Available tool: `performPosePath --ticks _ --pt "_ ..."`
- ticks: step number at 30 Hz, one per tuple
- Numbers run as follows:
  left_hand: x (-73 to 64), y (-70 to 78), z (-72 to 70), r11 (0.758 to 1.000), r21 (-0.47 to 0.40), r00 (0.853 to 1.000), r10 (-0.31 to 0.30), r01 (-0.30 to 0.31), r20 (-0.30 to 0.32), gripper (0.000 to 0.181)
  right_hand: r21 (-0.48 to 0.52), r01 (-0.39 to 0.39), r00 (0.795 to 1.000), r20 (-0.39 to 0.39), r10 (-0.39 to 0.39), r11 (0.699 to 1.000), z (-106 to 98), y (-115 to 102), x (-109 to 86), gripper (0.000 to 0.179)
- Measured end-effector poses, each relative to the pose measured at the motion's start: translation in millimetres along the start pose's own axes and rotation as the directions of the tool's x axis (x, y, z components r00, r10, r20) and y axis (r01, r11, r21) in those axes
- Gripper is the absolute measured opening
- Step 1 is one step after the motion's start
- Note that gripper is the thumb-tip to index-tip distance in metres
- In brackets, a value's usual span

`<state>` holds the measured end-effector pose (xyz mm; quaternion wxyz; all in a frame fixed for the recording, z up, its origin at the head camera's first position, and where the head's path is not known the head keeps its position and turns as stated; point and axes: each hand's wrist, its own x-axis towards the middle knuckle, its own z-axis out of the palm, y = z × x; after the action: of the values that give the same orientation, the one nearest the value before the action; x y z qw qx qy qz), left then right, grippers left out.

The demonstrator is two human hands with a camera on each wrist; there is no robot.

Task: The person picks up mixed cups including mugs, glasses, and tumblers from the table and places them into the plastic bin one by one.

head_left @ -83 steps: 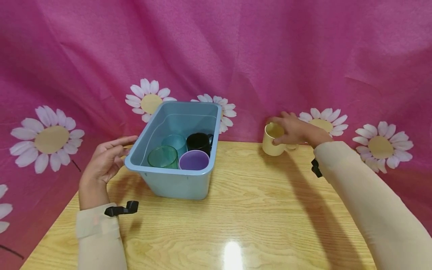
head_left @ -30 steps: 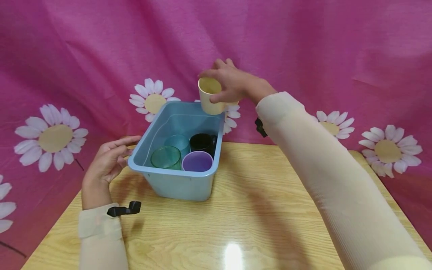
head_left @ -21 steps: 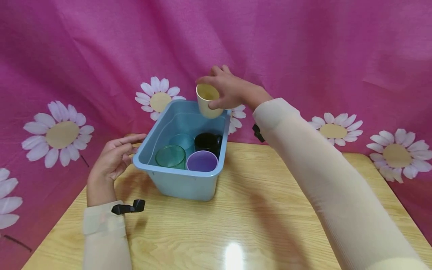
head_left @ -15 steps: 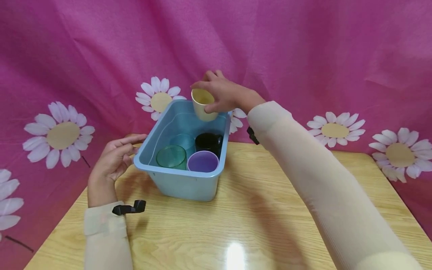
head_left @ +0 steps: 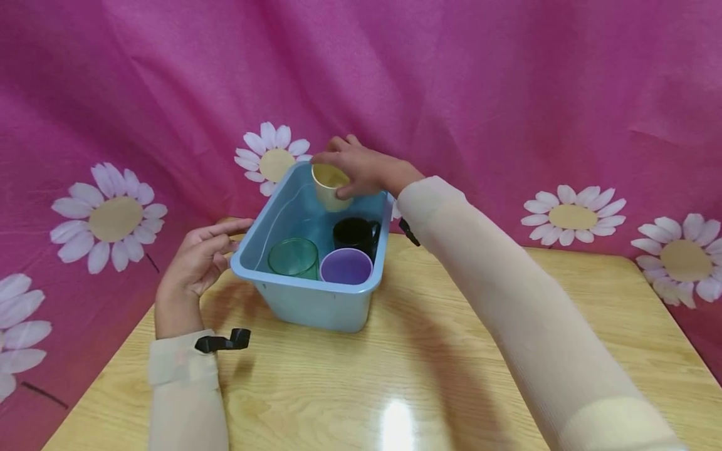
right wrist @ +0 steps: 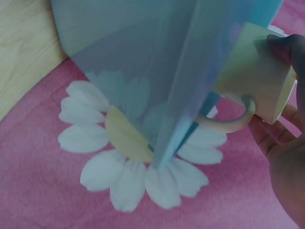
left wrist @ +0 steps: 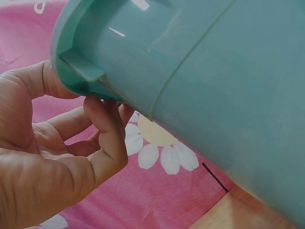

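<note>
My right hand (head_left: 366, 169) grips a pale yellow mug (head_left: 327, 196) by its rim, fingers on the far side and thumb on the near side. The mug is at the far end of a blue plastic bin (head_left: 316, 307), its base lower than the bin's rim. In the right wrist view, the mug's handle (right wrist: 231, 125) lies close to the bin's edge. My left hand (head_left: 194, 260) pinches the bin's rim at the near left corner; the left wrist view shows the thumb under the lip. Inside the bin are a green glass (head_left: 293, 258), a purple cup (head_left: 346, 266) and a black mug (head_left: 355, 235).
A blue-tinted cup (head_left: 307, 230) in the bin is mostly hard to make out. The bin stands on a wooden table (head_left: 451, 376) against a pink cloth (head_left: 479, 94) with printed white daisies. The table's right edge shows beyond my right sleeve (head_left: 507, 300).
My right hand took hold of the yellow mug at the table's right, carried it left over the bin and lowered it inside the far end. My left hand has stayed at the rim.
</note>
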<state>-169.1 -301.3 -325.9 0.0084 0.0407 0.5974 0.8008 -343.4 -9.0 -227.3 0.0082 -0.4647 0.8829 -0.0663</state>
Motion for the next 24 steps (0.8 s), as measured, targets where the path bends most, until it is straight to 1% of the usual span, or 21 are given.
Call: performPosePath --ticks 8,15,20,24 --pt "-0.4 -0.6 3.2 1.000 0.008 1.000 0.004 -0.004 0.007 0.045 -0.016 0.019 0.999 0.035 -0.018 1.000 15.1 0.9 7.2 0.081" --pt "1.1 0.3 4.3 1.000 0.004 1.000 0.013 -0.014 0.007 0.044 0.007 0.060 0.996 0.064 -0.060 0.998 29.4 12.1 10.9 0.078" --pt "3.7 -5.7 7.7 1.000 0.002 1.000 0.000 0.000 0.008 0.045 0.014 0.051 0.996 0.070 -0.052 0.999 41.8 22.4 6.2 0.077" --pt "5.5 -6.2 9.9 1.000 0.010 1.000 -0.006 0.005 0.007 0.044 0.021 0.052 0.996 0.078 -0.053 0.998 47.2 25.7 3.3 0.077"
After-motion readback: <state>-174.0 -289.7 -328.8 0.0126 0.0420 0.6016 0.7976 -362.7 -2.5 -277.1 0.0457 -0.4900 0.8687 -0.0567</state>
